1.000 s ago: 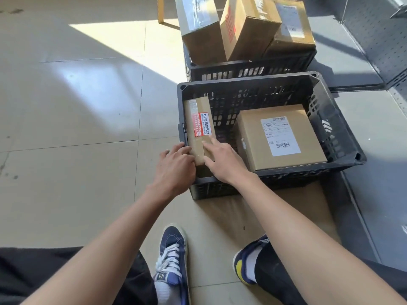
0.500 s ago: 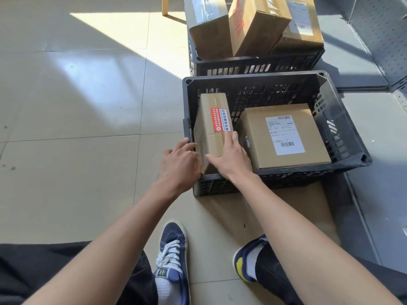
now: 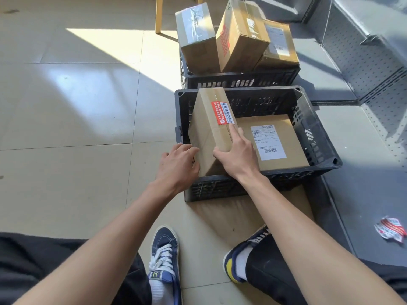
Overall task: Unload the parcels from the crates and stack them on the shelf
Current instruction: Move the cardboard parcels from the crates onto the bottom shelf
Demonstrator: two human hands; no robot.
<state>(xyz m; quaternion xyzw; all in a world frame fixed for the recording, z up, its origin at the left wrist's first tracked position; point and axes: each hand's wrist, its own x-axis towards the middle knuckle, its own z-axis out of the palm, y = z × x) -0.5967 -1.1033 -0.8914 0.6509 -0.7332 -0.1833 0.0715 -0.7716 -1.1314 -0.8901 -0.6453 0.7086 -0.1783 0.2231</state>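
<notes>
Over the last second the tall parcel (image 3: 211, 133) has been raised and tipped: it stood low against the left wall of the near crate (image 3: 319, 137), and it is now lifted so that its top reaches the crate's far rim. This is judged to be the lift-out step, with the parcel not yet clear of the crate.

From the left, the left hand (image 3: 178, 166) is pressed against the parcel's left lower face, its fingers curled round the near edge; how far they wrap underneath cannot be told, since the box hides them. The parcel is held between the two hands above the crate's left part. Its long axis runs from the near bottom edge up and away towards the far rim, leaning slightly left at the top, and the face with the red label (image 3: 222, 112) is turned up and to the right. The right hand (image 3: 236, 156) grips the right face, thumb on the near side and forefinger stretched along the taped seam.

Further right, a flat parcel (image 3: 273, 142) lies on the crate floor, label up. The far crate (image 3: 242, 79) is loaded with three boxes, and the grey shelf (image 3: 363, 69) stands at the right, so much unloading is judged to remain.
</notes>
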